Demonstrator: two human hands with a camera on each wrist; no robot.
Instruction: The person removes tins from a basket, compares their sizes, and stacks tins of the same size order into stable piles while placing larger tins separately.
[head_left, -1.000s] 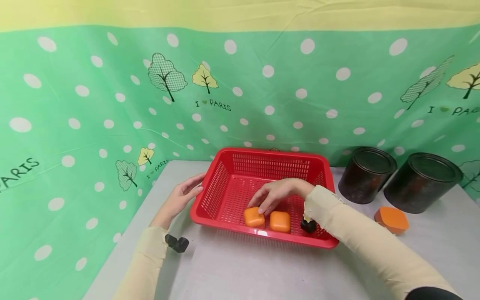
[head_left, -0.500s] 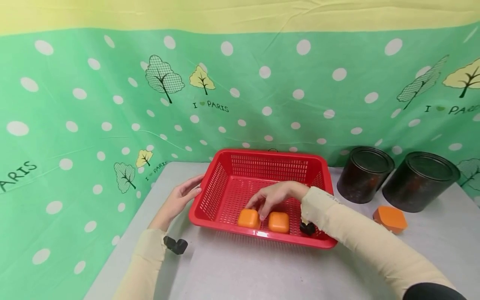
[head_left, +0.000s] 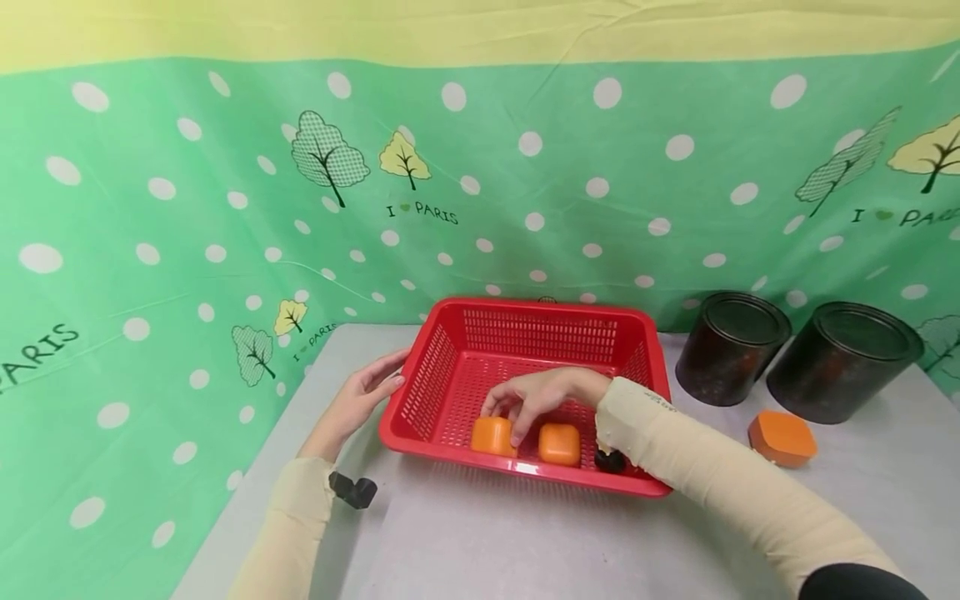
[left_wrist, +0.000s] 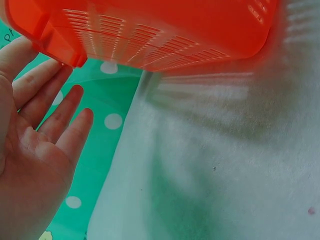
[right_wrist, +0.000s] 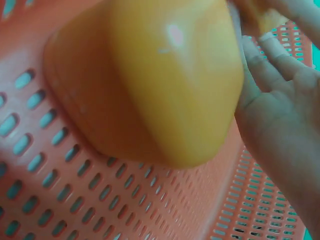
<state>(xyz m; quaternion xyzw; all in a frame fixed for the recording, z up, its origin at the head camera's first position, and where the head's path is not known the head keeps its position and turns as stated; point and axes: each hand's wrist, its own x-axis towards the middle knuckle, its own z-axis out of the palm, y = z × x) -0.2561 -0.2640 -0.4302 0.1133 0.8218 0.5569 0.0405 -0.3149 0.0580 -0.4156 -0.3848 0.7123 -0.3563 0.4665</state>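
A red perforated plastic basket point(head_left: 555, 312) stands on the table. My left hand point(head_left: 356, 408) touches its left rim; in the left wrist view the fingers point(left_wrist: 47, 90) look extended, with the tips at the rim. Inside the basket, my right hand point(head_left: 543, 396) holds an orange rounded-square block point(head_left: 492, 436) near the front wall, thumb on its right side and other fingers behind. A second orange rounded block point(head_left: 559, 444) sits to the right of it, apart from the hand. That second block point(right_wrist: 175, 85) fills much of the right wrist view, while the held block point(right_wrist: 257, 17) shows only partly.
Two black lidded cans point(head_left: 735, 346) stand at the back right of the table. In front of them lies another orange block point(head_left: 782, 438), outside the basket. Behind the table hangs a green dotted cloth point(head_left: 465, 183).
My right hand has shifted slightly left along the basket's front wall, and the block in it has moved left and turned straighter. The left hand stays at the rim.
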